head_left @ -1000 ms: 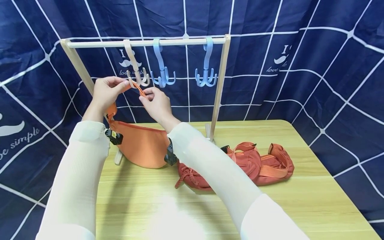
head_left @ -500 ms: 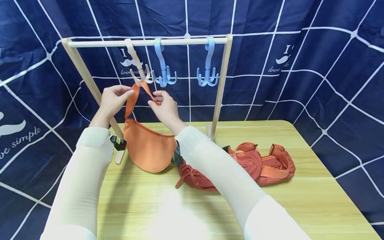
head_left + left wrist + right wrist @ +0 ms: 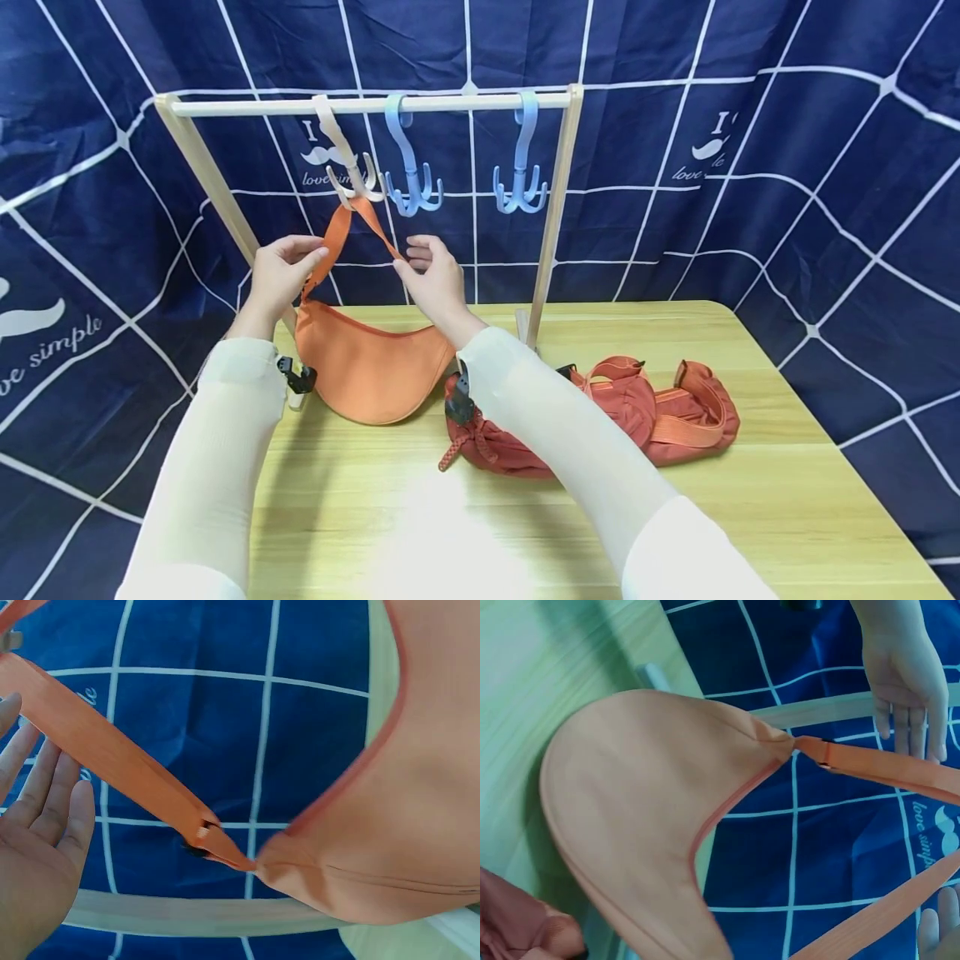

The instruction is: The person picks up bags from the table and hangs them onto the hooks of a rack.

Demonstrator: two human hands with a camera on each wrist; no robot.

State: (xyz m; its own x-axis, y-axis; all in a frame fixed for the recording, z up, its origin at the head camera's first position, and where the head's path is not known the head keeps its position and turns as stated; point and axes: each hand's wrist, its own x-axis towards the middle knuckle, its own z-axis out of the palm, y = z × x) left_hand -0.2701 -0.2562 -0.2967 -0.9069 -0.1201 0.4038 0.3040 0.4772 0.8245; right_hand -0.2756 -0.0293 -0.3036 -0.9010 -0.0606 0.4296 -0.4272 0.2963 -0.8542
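Note:
An orange crescent-shaped shoulder bag (image 3: 371,367) hangs by its strap (image 3: 339,237) from the beige rotating hook (image 3: 352,171) on the rack's rail. My left hand (image 3: 281,271) is at the strap's left side; in the left wrist view its fingers (image 3: 56,787) are straight and lie against or just beside the strap. My right hand (image 3: 435,275) is at the strap's right side, fingers loosely bent with a gap from the thumb. In the right wrist view its fingers (image 3: 928,930) show straight beside the strap. Its thumb is out of that view.
Two blue hooks (image 3: 409,179) hang farther along the wooden rack's rail (image 3: 465,103). A rust-red bag (image 3: 622,417) lies on the wooden table (image 3: 750,517), partly behind my right forearm. A blue checked curtain (image 3: 750,208) closes off the back.
The strap has come onto the beige hook and the bag now hangs lower on it. Both hands have moved down from the hook, and the right one also moved right, spreading the strap.

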